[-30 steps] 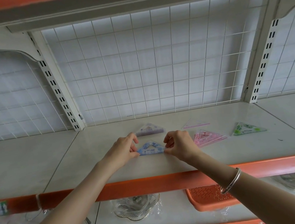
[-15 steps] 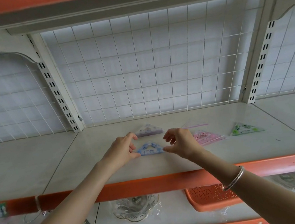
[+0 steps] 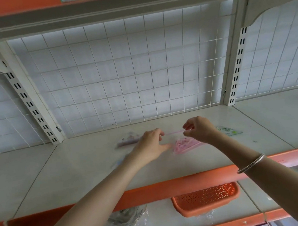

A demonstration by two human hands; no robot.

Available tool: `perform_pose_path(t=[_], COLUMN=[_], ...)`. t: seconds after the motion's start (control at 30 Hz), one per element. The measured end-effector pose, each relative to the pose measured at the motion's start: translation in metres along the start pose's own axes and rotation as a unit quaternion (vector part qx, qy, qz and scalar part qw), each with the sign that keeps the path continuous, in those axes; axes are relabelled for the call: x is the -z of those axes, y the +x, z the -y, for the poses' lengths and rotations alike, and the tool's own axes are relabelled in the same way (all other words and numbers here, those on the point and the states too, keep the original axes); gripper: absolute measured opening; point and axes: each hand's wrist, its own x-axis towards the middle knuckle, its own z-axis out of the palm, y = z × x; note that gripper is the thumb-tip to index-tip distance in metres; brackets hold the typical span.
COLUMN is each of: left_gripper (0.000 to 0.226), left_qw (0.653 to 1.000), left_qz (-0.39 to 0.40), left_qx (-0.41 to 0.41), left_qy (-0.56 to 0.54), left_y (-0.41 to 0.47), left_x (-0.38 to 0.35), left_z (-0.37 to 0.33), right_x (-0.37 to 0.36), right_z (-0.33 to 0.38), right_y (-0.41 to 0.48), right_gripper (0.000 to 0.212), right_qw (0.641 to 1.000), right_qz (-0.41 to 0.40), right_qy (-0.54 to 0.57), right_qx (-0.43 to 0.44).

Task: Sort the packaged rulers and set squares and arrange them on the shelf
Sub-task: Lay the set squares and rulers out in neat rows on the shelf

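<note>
Shelf (image 3: 76,167) before white wire grid. Pink ruler (image 3: 173,132) at mid-shelf, long axis left-right, bridging both hands; lifted or lying, unclear. Right hand (image 3: 199,129) pinches ruler's right end. Left hand (image 3: 151,144) at ruler's left end, grip too blurred to tell. Pink set square (image 3: 185,145) just in front of ruler, purple set square (image 3: 128,141) to ruler's left.

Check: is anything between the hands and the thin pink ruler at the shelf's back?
Nothing visible. The right hand pinches the pink ruler at its right end; the left hand is at its left end, grip blurred. The pink set square lies in front, not between.
</note>
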Motion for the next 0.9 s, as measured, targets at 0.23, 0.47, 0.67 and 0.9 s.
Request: perform_pose_path(t=[0.23, 0.47, 0.67, 0.9], left_gripper=[0.058, 0.07, 0.043, 0.048], left_qw=[0.992, 0.975, 0.968, 0.984], left_qz=[0.069, 0.118, 0.173, 0.104], left_qx=[0.102, 0.177, 0.179, 0.143], left_qy=[0.042, 0.062, 0.036, 0.014], left_y=[0.037, 0.057, 0.056, 0.046], left_x=[-0.032, -0.037, -0.036, -0.049], left_z=[-0.044, -0.046, -0.049, -0.047], right_x=[0.005, 0.003, 0.004, -0.003], right_z=[-0.02, -0.019, -0.026, -0.023], right_y=[0.005, 0.011, 0.011, -0.001], right_gripper=[0.05, 0.056, 0.043, 0.025], right_qw=[0.995, 0.992, 0.98, 0.986], right_qz=[0.077, 0.115, 0.177, 0.153], right_qy=[-0.026, 0.004, 0.049, 0.051], right_qx=[-0.052, -0.059, -0.079, 0.033])
